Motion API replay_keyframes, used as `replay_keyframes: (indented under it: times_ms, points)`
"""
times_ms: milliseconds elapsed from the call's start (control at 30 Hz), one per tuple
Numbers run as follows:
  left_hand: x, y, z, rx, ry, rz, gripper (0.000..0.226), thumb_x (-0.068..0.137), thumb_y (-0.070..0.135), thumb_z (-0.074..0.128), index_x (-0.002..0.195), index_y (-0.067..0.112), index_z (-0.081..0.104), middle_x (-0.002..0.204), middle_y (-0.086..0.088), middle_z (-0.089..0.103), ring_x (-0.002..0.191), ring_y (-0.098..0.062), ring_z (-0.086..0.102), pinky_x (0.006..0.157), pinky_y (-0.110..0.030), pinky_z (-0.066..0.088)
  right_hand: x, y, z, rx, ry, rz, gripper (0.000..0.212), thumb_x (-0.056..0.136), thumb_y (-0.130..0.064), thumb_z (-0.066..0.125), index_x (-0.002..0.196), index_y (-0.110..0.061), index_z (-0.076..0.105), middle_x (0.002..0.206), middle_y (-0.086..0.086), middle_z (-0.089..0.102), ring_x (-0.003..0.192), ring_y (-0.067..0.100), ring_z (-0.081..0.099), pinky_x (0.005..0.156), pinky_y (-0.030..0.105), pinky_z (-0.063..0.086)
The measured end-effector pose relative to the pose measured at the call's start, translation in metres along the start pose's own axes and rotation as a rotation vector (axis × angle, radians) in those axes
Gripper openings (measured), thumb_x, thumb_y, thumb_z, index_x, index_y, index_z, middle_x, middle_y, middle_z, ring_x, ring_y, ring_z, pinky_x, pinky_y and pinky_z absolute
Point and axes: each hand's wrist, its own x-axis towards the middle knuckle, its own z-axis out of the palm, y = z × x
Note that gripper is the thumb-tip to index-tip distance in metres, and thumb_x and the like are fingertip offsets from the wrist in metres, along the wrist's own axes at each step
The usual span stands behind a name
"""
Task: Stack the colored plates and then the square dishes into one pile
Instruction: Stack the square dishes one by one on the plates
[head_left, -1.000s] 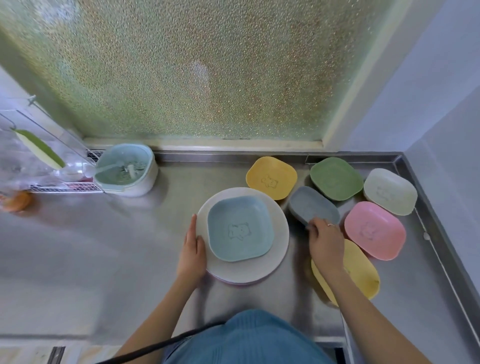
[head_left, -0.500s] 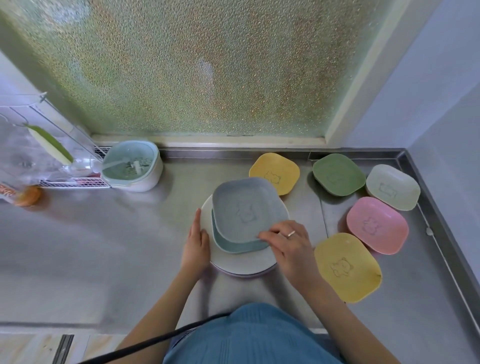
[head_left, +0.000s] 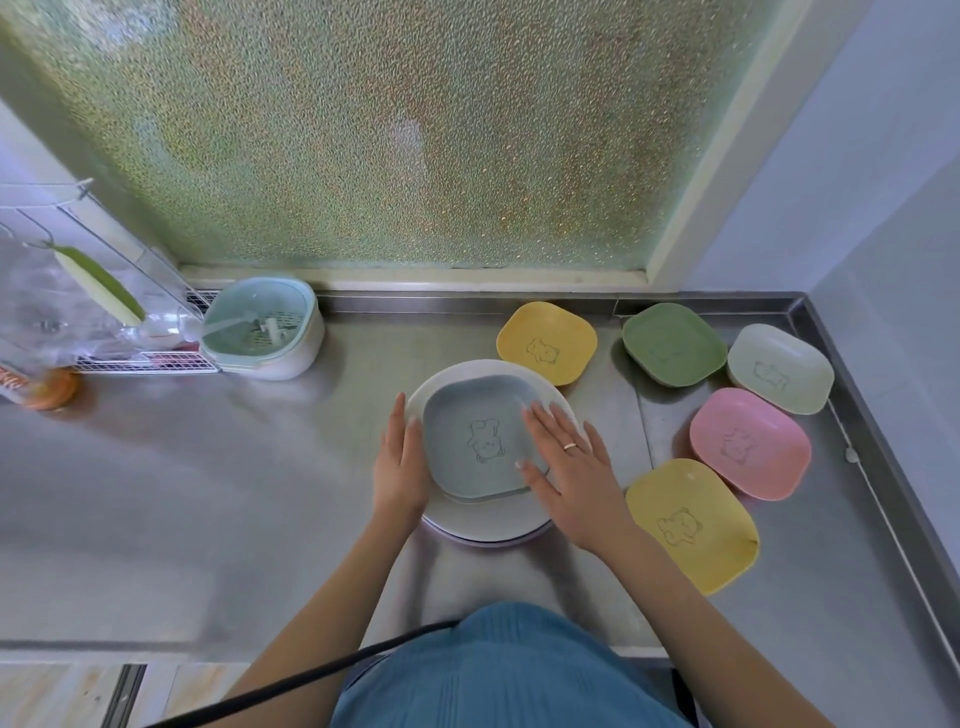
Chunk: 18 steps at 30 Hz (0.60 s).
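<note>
A grey square dish (head_left: 480, 436) with a bear drawing lies on top of the pile of round plates (head_left: 488, 525) in the middle of the steel counter; a blue dish edge shows under it. My left hand (head_left: 400, 460) rests flat against the dish's left side. My right hand (head_left: 569, 467) lies flat on its right rim, fingers spread. Loose square dishes lie to the right: a yellow one (head_left: 546, 342), a dark green one (head_left: 674, 344), a pale one (head_left: 779, 368), a pink one (head_left: 749, 442) and a second yellow one (head_left: 691, 522).
A mint strainer basket (head_left: 262, 327) stands at the back left beside a wire rack (head_left: 104, 312) and an orange item (head_left: 49, 387). A raised steel rim (head_left: 878, 457) bounds the counter on the right. Frosted glass (head_left: 415, 130) rises behind.
My right hand lifted the grey dish from the right side, carried it left and set it down on the blue dish on the pile. Both hands now press its sides.
</note>
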Motion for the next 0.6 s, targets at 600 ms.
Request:
replay_keyframes:
  times_ms: [600]
  points:
    - [0.001, 0.000, -0.009, 0.054, -0.164, -0.045, 0.029, 0.098, 0.032, 0.043, 0.125, 0.031, 0.054, 0.156, 0.007, 0.021, 0.137, -0.008, 0.029, 0.107, -0.022, 0.020, 0.118, 0.097, 0.001, -0.344, -0.268, 0.253, 0.040, 0.096, -0.020, 0.041, 0.136, -0.022, 0.040, 0.147, 0.003, 0.041, 0.144, 0.023, 0.012, 0.109, 0.054, 0.023]
